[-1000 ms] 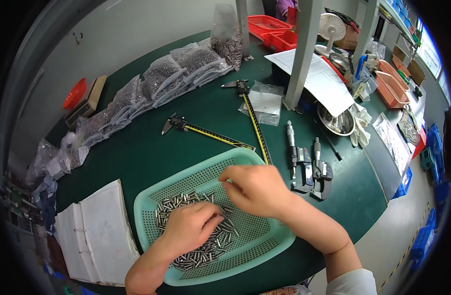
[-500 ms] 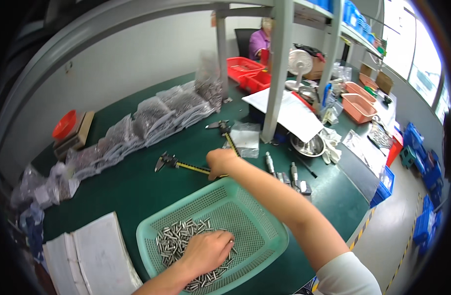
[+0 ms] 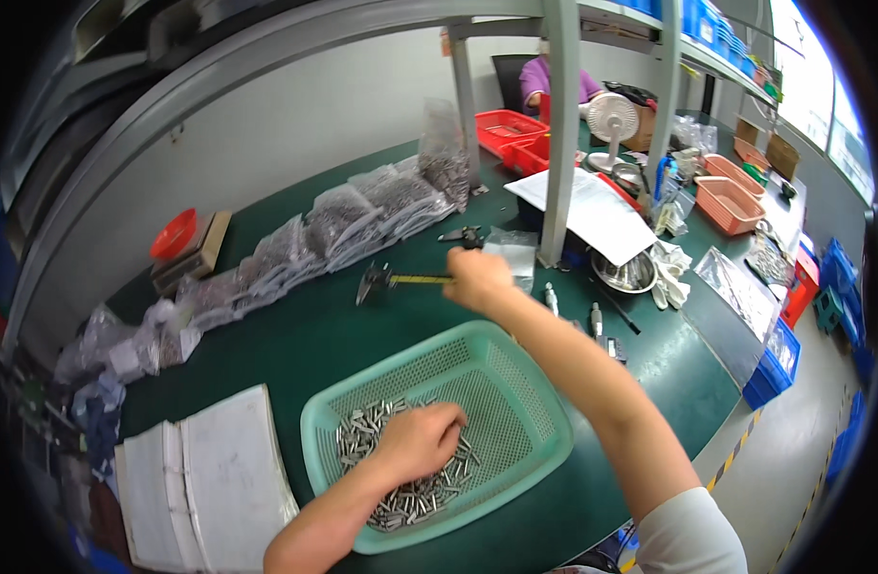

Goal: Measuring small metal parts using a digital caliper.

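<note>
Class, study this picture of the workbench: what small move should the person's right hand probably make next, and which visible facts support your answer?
Probably close the right hand on the caliper and lift it. That hand lies at the caliper's yellow beam on the green table, while the left hand rests on small metal pins in the teal basket, perhaps ready for measuring.

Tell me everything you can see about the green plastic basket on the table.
The mint-green perforated plastic basket is a shallow rectangular tray with rounded corners and a raised rim. It sits flat on the dark green table, near its front edge, beside white paper sheets. A pile of small silvery metal pins fills its near-left part, and the left hand rests on them. Its far-right part is bare mesh.
</note>
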A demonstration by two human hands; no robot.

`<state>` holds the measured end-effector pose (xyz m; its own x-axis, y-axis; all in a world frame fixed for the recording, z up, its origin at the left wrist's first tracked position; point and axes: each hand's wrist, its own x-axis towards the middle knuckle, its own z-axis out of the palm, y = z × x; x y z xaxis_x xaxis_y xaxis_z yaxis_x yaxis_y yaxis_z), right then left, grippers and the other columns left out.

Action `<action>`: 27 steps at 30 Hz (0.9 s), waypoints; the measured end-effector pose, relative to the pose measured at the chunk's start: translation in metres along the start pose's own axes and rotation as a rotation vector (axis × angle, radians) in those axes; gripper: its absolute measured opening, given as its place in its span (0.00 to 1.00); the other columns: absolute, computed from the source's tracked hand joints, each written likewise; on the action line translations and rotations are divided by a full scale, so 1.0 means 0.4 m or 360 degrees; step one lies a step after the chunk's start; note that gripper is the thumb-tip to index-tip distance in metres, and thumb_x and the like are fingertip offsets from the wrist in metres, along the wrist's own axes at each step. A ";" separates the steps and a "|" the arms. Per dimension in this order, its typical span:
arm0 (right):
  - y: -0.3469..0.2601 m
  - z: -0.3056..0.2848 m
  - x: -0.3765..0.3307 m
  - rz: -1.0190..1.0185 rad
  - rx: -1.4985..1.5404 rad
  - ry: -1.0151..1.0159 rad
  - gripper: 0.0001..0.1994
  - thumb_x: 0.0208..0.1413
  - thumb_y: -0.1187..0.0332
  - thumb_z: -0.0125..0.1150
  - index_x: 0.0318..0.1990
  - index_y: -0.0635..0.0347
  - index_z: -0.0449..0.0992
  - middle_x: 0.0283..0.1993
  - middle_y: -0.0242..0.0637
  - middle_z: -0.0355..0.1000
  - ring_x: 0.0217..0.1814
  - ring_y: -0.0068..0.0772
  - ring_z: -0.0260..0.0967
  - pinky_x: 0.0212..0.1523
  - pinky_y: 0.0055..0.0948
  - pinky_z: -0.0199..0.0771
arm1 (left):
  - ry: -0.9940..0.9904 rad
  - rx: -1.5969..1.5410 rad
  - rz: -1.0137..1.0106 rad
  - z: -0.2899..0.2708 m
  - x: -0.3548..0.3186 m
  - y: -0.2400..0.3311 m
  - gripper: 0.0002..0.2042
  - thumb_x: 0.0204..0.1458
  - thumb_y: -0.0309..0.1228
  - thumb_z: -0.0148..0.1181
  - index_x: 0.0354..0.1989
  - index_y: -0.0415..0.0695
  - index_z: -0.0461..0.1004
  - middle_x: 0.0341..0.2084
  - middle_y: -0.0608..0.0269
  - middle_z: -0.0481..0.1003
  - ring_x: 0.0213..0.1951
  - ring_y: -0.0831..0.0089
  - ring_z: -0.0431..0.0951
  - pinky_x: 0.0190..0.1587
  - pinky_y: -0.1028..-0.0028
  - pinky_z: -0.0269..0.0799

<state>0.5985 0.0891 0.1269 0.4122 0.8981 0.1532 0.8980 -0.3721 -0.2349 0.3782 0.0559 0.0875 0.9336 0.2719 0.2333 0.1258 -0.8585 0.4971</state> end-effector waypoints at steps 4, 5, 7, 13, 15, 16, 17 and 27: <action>0.108 -0.117 -0.185 -0.0003 0.0416 0.0522 0.16 0.40 0.59 0.60 0.34 0.59 0.73 0.32 0.43 0.72 0.35 0.43 0.70 0.34 0.34 0.69 | 0.0164 -0.0332 -0.0422 -0.026 -0.011 -0.038 0.06 0.44 0.27 0.47 0.28 0.41 0.70 0.19 0.58 0.71 0.21 0.65 0.71 0.24 0.69 0.64; 0.134 -0.149 -0.243 -0.0079 0.0456 0.0615 0.13 0.39 0.64 0.61 0.32 0.61 0.72 0.28 0.42 0.72 0.31 0.37 0.72 0.32 0.30 0.69 | 0.0252 -0.0476 -0.0530 -0.045 -0.016 -0.047 0.07 0.44 0.28 0.46 0.27 0.40 0.70 0.21 0.58 0.72 0.23 0.66 0.71 0.26 0.69 0.65; 0.102 -0.164 -0.310 -0.0161 0.0569 0.0478 0.10 0.38 0.70 0.61 0.29 0.64 0.70 0.19 0.37 0.65 0.21 0.23 0.62 0.24 0.24 0.61 | 0.0613 -0.1044 -0.0671 -0.066 -0.057 -0.081 0.08 0.46 0.25 0.43 0.28 0.40 0.71 0.15 0.69 0.67 0.15 0.82 0.61 0.18 0.79 0.57; 0.049 -0.137 -0.302 -0.0629 0.0618 0.0416 0.06 0.33 0.79 0.49 0.24 0.69 0.63 0.18 0.44 0.57 0.20 0.35 0.55 0.24 0.30 0.56 | 0.0888 -0.2326 -0.1347 -0.065 0.059 -0.095 0.06 0.44 0.33 0.50 0.24 0.45 0.70 0.15 0.71 0.60 0.15 0.81 0.60 0.14 0.79 0.55; 0.051 -0.140 -0.296 -0.0672 0.0693 0.0299 0.07 0.32 0.80 0.49 0.23 0.67 0.61 0.17 0.37 0.53 0.19 0.26 0.50 0.22 0.25 0.53 | 0.0904 -0.2416 -0.1244 -0.059 0.061 -0.062 0.10 0.42 0.40 0.47 0.26 0.48 0.70 0.17 0.71 0.61 0.18 0.80 0.63 0.18 0.76 0.58; 0.008 -0.136 -0.323 -0.0713 0.0726 0.0310 0.08 0.32 0.79 0.52 0.23 0.66 0.59 0.17 0.33 0.50 0.20 0.22 0.48 0.21 0.23 0.51 | 0.0939 -0.2472 -0.1188 -0.055 0.025 -0.047 0.12 0.41 0.43 0.47 0.27 0.49 0.70 0.20 0.71 0.61 0.19 0.79 0.64 0.23 0.73 0.61; -0.014 -0.117 -0.336 -0.0767 0.0717 0.0405 0.10 0.31 0.78 0.55 0.24 0.66 0.61 0.18 0.34 0.53 0.20 0.22 0.51 0.20 0.23 0.52 | 0.0958 -0.2528 -0.1144 -0.047 0.007 -0.030 0.14 0.41 0.45 0.46 0.28 0.50 0.70 0.21 0.71 0.62 0.21 0.78 0.64 0.26 0.72 0.62; -0.003 -0.106 -0.381 -0.0964 0.0482 0.0766 0.18 0.28 0.69 0.67 0.30 0.66 0.70 0.21 0.40 0.62 0.21 0.37 0.62 0.21 0.29 0.59 | 0.1115 -0.2147 -0.0862 -0.025 0.013 0.014 0.13 0.49 0.41 0.46 0.38 0.47 0.66 0.27 0.71 0.62 0.31 0.81 0.65 0.26 0.78 0.64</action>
<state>0.5410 -0.0572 0.1444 -0.0466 0.6987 0.7139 0.9338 0.2843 -0.2173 0.3805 0.0570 0.0997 0.5031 0.8608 -0.0769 -0.3524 0.2856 0.8912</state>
